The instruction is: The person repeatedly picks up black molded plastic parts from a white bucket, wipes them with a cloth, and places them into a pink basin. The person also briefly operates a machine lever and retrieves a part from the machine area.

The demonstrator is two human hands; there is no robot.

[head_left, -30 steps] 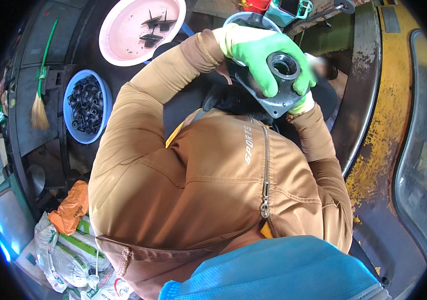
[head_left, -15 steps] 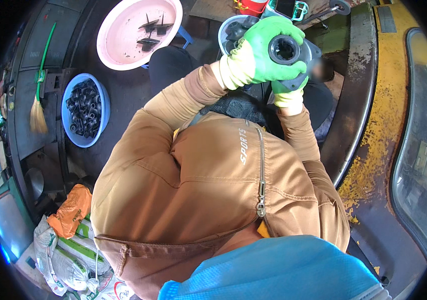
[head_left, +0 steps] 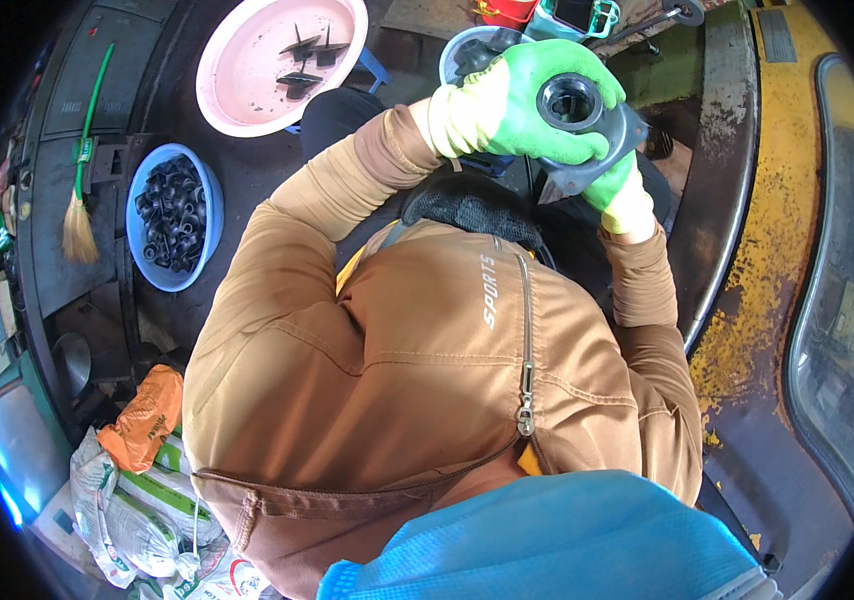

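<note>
My left hand, in a green glove with a pale yellow cuff, wraps round a black moulded part. The part has a round, ring-shaped neck facing up and a flat, dark flange with corners spreading below it. My right hand, gloved alike, grips the flange from its lower right side. Most of the right fingers are hidden beneath the part. Behind my left hand, a light blue basin holds dark pieces.
A pink basin with several black pieces stands at the upper left. Below it, a blue basin is filled with small black parts. A green-handled broom leans at the left. Yellow, rust-worn machinery stands on the right.
My right hand has shifted to the right and slightly down along the flange. The part has turned a little, showing more of its flange. My left hand keeps its hold.
</note>
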